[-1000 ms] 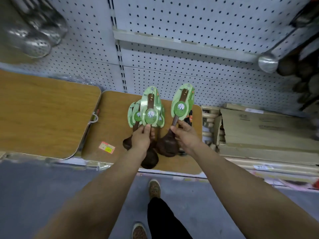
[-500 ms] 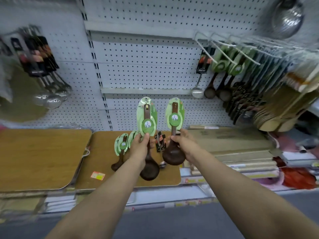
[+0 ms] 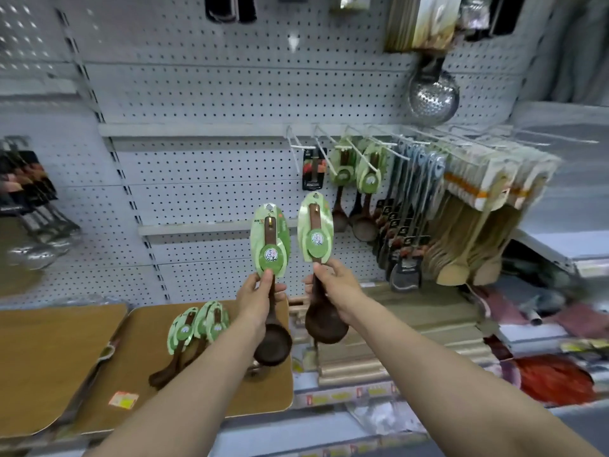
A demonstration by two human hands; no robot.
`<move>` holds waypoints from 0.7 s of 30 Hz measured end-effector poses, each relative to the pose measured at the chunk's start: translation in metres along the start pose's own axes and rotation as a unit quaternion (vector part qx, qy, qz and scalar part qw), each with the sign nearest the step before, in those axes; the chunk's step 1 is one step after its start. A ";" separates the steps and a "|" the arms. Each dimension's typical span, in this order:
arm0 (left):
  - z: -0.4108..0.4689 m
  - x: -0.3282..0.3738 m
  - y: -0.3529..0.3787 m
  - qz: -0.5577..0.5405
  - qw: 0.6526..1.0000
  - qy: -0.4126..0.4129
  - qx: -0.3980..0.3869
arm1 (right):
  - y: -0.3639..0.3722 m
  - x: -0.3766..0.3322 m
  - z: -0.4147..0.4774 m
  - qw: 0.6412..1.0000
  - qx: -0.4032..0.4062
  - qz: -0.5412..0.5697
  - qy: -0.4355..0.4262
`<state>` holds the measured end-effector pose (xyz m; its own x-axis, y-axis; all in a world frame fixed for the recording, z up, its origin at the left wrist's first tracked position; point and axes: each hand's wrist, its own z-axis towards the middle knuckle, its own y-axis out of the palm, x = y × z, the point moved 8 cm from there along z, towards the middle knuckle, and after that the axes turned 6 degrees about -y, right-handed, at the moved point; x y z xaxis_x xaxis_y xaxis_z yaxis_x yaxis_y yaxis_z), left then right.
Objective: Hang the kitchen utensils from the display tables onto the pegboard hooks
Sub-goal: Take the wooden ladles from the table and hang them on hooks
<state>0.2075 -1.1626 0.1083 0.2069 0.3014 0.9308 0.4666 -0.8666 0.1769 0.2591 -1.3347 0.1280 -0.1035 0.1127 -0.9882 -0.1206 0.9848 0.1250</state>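
Gripping one carded ladle [image 3: 269, 237] in the left hand [image 3: 258, 296] and a second ladle [image 3: 314, 232] in the right hand [image 3: 333, 288], fingers curled round each handle just under its green card, at frame centre before the pegboard [image 3: 197, 94]. Holding both near upright, long axes vertical, card ends up toward the hooks [image 3: 329, 140] at upper right, dark bowls down. Cannot read the card print or make out the blurred goods at far right; can see further ladles [image 3: 197, 328] flat on the display table [image 3: 230, 394] at lower left, partly behind the left forearm.
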 end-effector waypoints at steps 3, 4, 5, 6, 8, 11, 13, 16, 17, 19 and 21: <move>-0.004 -0.001 0.036 0.006 1.000 0.023 0.010 | -0.032 -0.016 0.012 0.999 -0.010 -0.009 -0.032; -0.005 -0.002 0.047 0.003 1.000 0.026 0.013 | -0.043 -0.021 0.015 0.999 -0.013 -0.012 -0.043; -0.005 -0.003 0.057 -0.003 1.000 0.027 0.016 | -0.053 -0.026 0.018 0.998 -0.015 -0.009 -0.052; -0.006 -0.005 0.067 -0.009 0.999 0.026 0.019 | -0.063 -0.031 0.020 0.998 -0.013 -0.002 -0.060; -0.006 -0.010 0.084 -0.021 0.999 0.022 0.024 | -0.083 -0.038 0.023 0.998 -0.005 0.013 -0.067; -0.012 -0.017 0.110 -0.030 0.999 0.018 0.023 | -0.113 -0.046 0.028 0.997 0.014 0.019 -0.067; -0.015 -0.020 0.127 -0.035 0.999 0.014 0.019 | -0.133 -0.052 0.034 0.997 0.032 0.022 -0.071; -0.016 -0.023 0.149 -0.021 1.000 0.011 0.002 | -0.157 -0.059 0.044 0.994 0.053 0.029 -0.092; -0.014 -0.023 0.155 -0.018 1.000 0.014 -0.004 | -0.163 -0.063 0.047 0.993 0.060 0.031 -0.100; -0.012 -0.023 0.165 -0.013 1.000 0.021 -0.016 | -0.174 -0.067 0.052 0.991 0.072 0.036 -0.106; -0.009 -0.023 0.175 -0.010 0.999 0.024 -0.025 | -0.180 -0.069 0.056 0.991 0.075 0.037 -0.108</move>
<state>0.2765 -1.3244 0.1210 0.1563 0.2996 0.9412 0.4265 -0.8799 0.2093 0.3434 -1.5127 0.1686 0.1089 0.1955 -0.9746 0.0282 0.9795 0.1996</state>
